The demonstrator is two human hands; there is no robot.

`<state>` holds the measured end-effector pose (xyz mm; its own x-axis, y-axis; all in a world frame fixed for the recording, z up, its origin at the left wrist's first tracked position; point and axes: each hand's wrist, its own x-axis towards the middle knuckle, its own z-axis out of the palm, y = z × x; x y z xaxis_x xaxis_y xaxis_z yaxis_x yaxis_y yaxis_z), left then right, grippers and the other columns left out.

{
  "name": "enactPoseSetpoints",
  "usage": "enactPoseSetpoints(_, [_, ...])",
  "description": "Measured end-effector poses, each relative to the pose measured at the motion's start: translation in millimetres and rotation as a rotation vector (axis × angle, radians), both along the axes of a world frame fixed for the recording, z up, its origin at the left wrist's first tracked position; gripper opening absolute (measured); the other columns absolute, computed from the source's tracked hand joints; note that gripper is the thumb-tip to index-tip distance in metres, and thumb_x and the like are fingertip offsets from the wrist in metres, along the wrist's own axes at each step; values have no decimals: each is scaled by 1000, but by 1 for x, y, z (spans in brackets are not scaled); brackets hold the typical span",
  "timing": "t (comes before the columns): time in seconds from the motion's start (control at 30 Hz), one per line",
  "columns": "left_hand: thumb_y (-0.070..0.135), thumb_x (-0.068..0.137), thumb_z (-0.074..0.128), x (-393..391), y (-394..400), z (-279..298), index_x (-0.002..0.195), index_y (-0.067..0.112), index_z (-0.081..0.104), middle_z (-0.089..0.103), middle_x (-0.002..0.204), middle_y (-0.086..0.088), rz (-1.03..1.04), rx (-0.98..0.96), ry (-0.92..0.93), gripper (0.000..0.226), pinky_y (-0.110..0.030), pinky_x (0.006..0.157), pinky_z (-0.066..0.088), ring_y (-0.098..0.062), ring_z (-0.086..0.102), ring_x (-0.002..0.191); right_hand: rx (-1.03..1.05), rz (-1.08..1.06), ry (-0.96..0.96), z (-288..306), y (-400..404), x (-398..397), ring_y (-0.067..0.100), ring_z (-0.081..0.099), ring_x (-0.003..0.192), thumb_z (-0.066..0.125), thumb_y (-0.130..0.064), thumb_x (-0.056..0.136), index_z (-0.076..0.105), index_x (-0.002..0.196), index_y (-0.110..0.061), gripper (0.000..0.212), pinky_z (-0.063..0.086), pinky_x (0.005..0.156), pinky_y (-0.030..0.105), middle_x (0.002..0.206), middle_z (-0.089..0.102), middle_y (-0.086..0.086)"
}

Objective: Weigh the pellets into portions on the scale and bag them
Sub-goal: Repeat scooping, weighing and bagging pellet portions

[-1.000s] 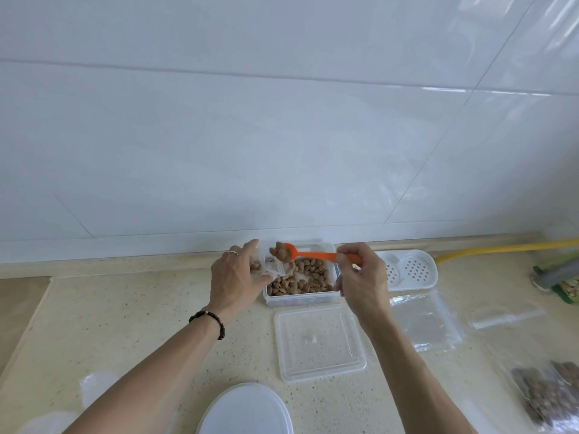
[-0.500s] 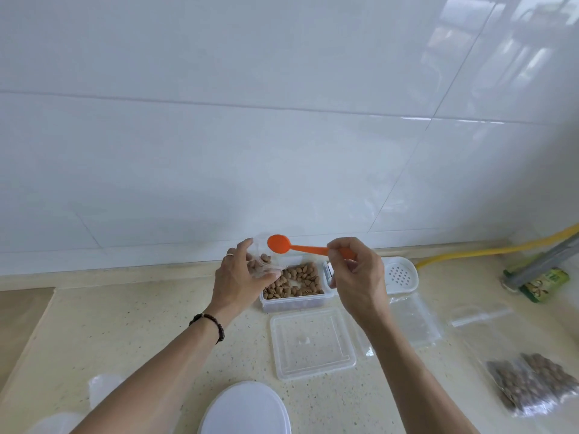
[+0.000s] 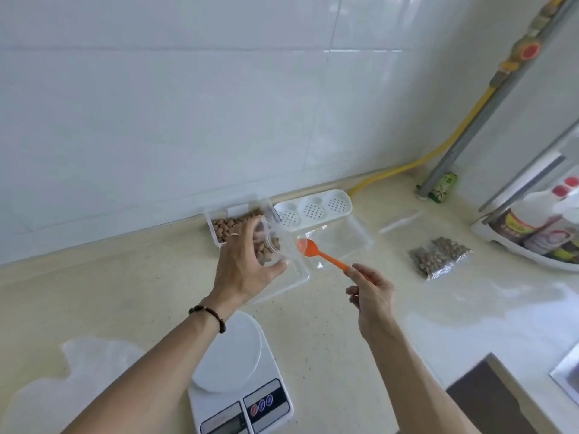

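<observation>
Speckled beige countertop point(image 3: 150, 277) under white wall tiles point(image 3: 156, 104). Left hand point(image 3: 247, 261) curled round small clear cup point(image 3: 272, 245) holding brown pellets point(image 3: 264, 250), thumb along its lower edge, ring on one finger, beaded bracelet point(image 3: 208, 316) at wrist. Right hand point(image 3: 372, 296) well apart from left, pinching handle end of orange spoon point(image 3: 322, 255); bowl pointing toward cup, looks empty. Directly behind left hand: clear container point(image 3: 219, 223) of more pellets against wall, partly hidden by fingers. Clear lid point(image 3: 297, 274) flat on counter below cup and spoon. Empty clear bags point(image 3: 341, 242) lying beneath spoon bowl, to right of lid. White perforated tray point(image 3: 313, 209) behind bags, at wall. Two filled pellet bags point(image 3: 438, 258) further right, apart from everything else. White digital scale point(image 3: 238, 377) near bottom centre, just under left forearm, round platter bare, display unreadable. Yellow hose point(image 3: 423, 158) and grey pipe point(image 3: 488, 111) running up right-hand corner; bottles in white rack point(image 3: 532, 233) at far right edge.
</observation>
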<state>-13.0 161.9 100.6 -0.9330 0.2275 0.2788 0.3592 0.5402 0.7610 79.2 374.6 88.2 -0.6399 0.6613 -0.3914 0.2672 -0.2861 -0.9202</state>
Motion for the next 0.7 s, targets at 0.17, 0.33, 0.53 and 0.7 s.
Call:
enactPoseSetpoints(0.17, [57,59,73,38,15,-17,134,28,37,43,101,14,-137,-52,-43,89,-44,79,55,-20,57,93,-86,-145,-128,-52,-2,64,17,57,53,64,-11,93,69,90,-13,6,46,52,26,85,72,5])
enactPoseSetpoints(0.33, [52,63,80,61,21,-16,136,22,37,42,100,9,-192,-107,-31,90,-43,81,56,-20,53,97,-58,-140,-198,-74,-7,93,17,61,75,66,-19,93,71,87,-19,8,52,67,32,90,70,3])
enactPoseSetpoints(0.53, [61,63,76,74,21,-5,139,20,35,44,104,6,-212,-107,-40,95,-41,85,54,-17,53,97,360,30,-508,-67,-8,95,20,45,111,60,-41,89,75,93,-32,18,37,98,41,83,57,-7])
enactPoseSetpoints(0.7, [71,59,71,78,15,3,141,26,31,43,105,10,-196,-66,-45,102,-41,81,57,-18,54,100,433,111,-136,0,-17,66,16,43,57,55,-34,91,57,60,-8,40,35,62,32,59,50,10])
